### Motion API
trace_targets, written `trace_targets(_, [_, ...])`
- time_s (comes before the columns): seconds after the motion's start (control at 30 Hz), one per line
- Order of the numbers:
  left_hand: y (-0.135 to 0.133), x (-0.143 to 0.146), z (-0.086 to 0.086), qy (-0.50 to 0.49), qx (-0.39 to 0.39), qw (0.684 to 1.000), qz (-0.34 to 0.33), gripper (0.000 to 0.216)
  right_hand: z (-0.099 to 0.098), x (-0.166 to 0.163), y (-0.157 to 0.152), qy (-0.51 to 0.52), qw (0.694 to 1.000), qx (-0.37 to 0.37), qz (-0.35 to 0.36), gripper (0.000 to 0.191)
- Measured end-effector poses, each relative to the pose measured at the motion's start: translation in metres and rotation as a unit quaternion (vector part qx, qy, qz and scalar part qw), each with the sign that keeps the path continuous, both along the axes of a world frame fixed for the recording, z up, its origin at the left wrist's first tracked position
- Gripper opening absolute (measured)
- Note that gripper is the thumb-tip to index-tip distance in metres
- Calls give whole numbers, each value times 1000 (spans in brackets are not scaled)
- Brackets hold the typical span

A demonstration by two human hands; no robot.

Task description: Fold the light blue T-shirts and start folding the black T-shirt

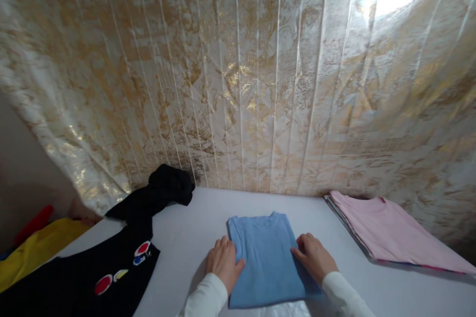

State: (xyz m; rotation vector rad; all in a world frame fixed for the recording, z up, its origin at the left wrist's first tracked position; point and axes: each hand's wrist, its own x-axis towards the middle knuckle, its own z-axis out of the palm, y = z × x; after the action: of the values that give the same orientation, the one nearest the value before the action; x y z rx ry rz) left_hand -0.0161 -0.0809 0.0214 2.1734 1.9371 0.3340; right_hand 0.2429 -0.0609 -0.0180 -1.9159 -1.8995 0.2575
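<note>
A light blue T-shirt [266,262], folded into a neat rectangle with its neckline at the far end, lies on the white table in front of me. At its left edge is my left hand [224,261], fingers bent and closed on the cloth, the thumb resting on top. My right hand [314,256] grips the opposite edge, its thumb against the fabric and its fingers curled. Under the near end of the shirt, a piece of clear, shiny plastic [288,310] shows.
A stack of folded shirts with a pink one [401,233] on top sits at the right. Black clothing [74,277] with coloured prints spreads over the left, a bunched part behind it. Yellow cloth [40,247] lies far left. A gold-and-white curtain [238,74] hangs behind the table [215,200].
</note>
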Motion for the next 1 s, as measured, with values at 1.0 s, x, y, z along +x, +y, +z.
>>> trace_targets(1.0, [35,206,67,-371,63,899,-222,59,125,207,0,154,987,1,-42,58])
